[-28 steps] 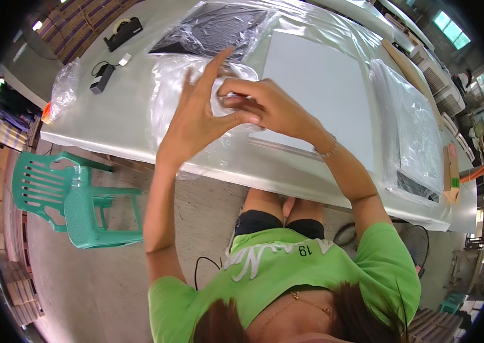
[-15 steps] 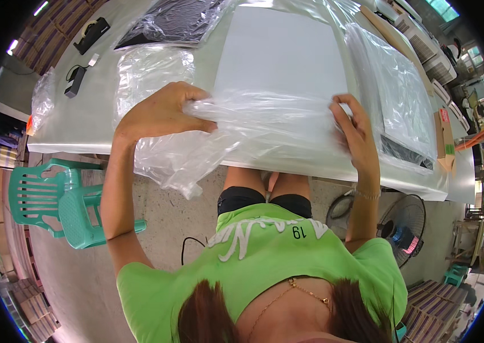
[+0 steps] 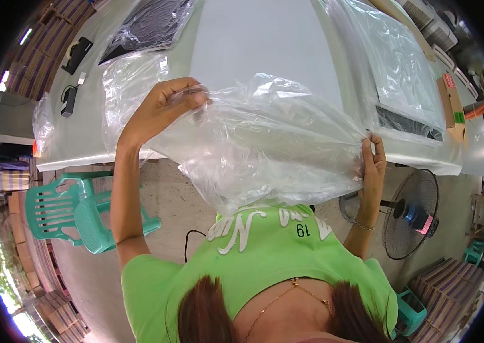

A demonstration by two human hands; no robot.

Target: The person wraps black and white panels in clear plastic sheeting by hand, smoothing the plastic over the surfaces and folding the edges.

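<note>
A crumpled clear plastic bag (image 3: pixel 276 146) stretches between my two hands, its lower folds hanging past the table's front edge against my green shirt. My left hand (image 3: pixel 169 107) pinches its upper left edge between thumb and fingers. At the bag's right end, my right hand (image 3: pixel 372 163) grips a corner, fingers closed and partly behind the film. Beyond the bag, a flat pale grey board (image 3: pixel 264 46) lies on the table. The film covers the board's near end, so I cannot tell whether it reaches inside the bag.
On the pale table (image 3: pixel 82 146) lie a dark plastic-wrapped panel (image 3: pixel 153 26), loose clear plastic (image 3: pixel 130 86), a tape dispenser (image 3: pixel 77 55) and a small black box (image 3: pixel 69 102). Rightward are wrapped sheets (image 3: pixel 402 74) and a cardboard box (image 3: pixel 451 108). A green chair (image 3: pixel 82 211) and a fan (image 3: pixel 410 214) stand below.
The plastic has been drawn toward me and spread wider. My right hand moved right and nearer my body; my left hand rose slightly and moved a little left.
</note>
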